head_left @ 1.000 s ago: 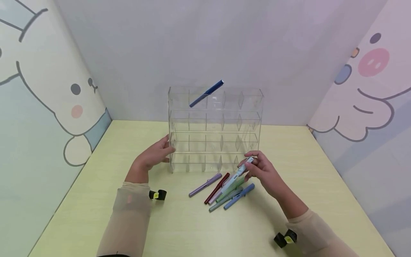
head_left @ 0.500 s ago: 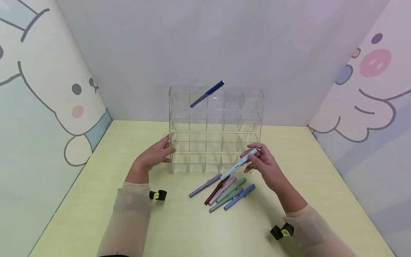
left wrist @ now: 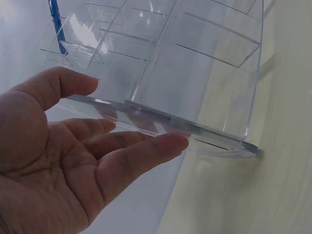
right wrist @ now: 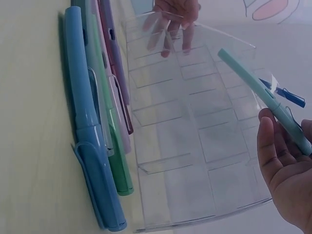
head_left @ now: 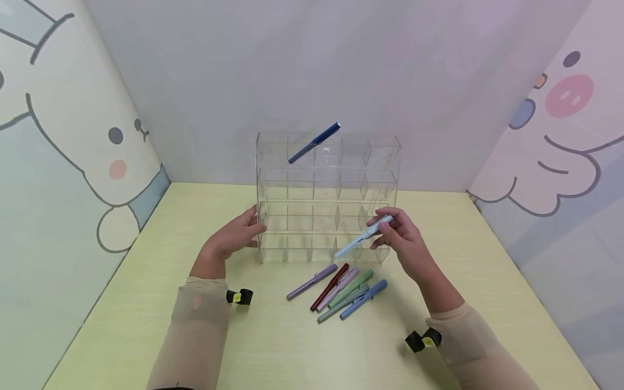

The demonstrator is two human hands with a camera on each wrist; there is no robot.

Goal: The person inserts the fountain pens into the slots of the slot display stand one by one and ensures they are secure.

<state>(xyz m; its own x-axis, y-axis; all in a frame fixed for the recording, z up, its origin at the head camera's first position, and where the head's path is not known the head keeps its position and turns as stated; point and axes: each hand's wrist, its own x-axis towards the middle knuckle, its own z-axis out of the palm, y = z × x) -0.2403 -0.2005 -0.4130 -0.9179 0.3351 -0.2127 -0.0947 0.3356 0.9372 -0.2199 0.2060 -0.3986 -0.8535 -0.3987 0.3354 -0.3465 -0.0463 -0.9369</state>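
Note:
A pale blue pen is pinched between the thumb and fingers of my right hand, slanting in front of the lower rows of a clear acrylic pen rack. In the right wrist view the pale pen points up and left, its clip end in the hand. My left hand grips the rack's left side, thumb at the front edge and fingers along the outer panel. The left wrist view shows this hand close up. A dark blue pen lies slanted in the rack's top row.
Before the rack, several pens lie on the pale wooden table: a purple pen, a dark red pen, a lilac one, two green ones and a blue pen. Walls with cartoon animals enclose the table.
My right hand has lifted the pale blue pen off the pile, up and away toward the rack, and the pen now tilts flatter. The left hand keeps its place on the rack.

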